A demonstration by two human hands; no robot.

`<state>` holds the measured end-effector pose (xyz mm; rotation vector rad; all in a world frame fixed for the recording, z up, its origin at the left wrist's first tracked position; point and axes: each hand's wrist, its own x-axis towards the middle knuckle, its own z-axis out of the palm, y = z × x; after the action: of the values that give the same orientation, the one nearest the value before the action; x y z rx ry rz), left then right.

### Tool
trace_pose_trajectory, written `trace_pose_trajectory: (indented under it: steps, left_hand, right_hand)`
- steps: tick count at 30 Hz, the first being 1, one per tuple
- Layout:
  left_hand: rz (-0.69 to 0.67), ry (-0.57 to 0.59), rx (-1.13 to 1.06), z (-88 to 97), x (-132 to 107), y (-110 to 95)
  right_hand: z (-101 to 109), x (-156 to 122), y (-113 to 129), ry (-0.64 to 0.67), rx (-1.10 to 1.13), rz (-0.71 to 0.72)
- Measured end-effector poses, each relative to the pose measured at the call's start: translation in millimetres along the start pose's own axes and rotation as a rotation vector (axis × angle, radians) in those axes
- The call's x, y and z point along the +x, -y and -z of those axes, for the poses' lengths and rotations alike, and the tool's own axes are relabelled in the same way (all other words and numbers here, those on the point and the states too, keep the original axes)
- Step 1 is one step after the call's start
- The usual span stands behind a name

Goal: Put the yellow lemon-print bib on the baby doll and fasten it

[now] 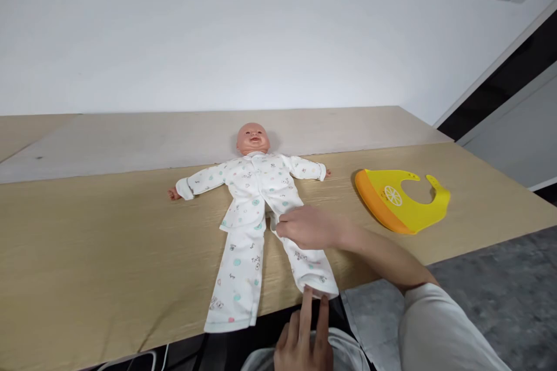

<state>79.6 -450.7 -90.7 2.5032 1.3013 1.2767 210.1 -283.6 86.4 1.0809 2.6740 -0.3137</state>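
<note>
A baby doll [252,139] lies on its back on the wooden table [87,243], arms spread, dressed in a white printed top [256,185] and matching trousers [237,272]. My right hand [307,226] rests on the doll's hip, with the fingers curled and pinching the trousers' waist. My left hand [304,336] comes up from below the table's front edge. Two of its fingers are stretched out, with their tips touching the cuff [319,288] of the trouser leg nearest me on the right.
A yellow and orange silicone bib [402,200] lies on the table to the right of the doll. A white wall stands behind the table. Cables [148,359] hang below the front edge at the left, and grey floor shows at the right.
</note>
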Motion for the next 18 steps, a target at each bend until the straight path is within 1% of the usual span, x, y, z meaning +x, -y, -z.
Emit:
trace_pose_trajectory:
  steps: [2, 4, 6, 9, 12, 16, 17, 18]
  left_hand:
    - [0.081, 0.064, 0.065, -4.2, -10.9, -7.7]
    - [0.120, 0.145, 0.090, -5.8, -20.2, -13.8]
    - [0.159, 0.177, 0.090, -4.9, -25.5, -15.5]
    - [0.256, 0.135, 0.110, 0.0, -26.5, -7.6]
    - [0.241, 0.086, 0.124, 4.0, -26.1, 6.3]
    - [0.230, 0.061, 0.146, 0.8, -31.7, 18.6]
    - [0.236, 0.064, 0.149, -0.5, -33.9, 20.4]
    - [0.228, 0.110, 0.124, -1.4, -35.9, 21.9]
  right_hand:
    - [-2.2, 1.6, 1.5, 0.006, -0.020, 0.003]
    - [-2.4, 2.1, 2.9, 0.008, -0.035, 0.007]
    - [-0.2, 1.1, 3.5, 0.003, -0.041, 0.001]
    - [4.9, -2.7, 1.6, 0.042, -0.025, -0.053]
    - [7.6, -6.6, -3.0, 0.092, -0.016, -0.112]
    - [4.6, -8.9, -0.6, 0.084, -0.030, -0.124]
    - [3.0, -9.2, 2.8, 0.075, -0.032, -0.110]
    - [1.1, -9.7, 7.0, 0.058, -0.038, -0.096]
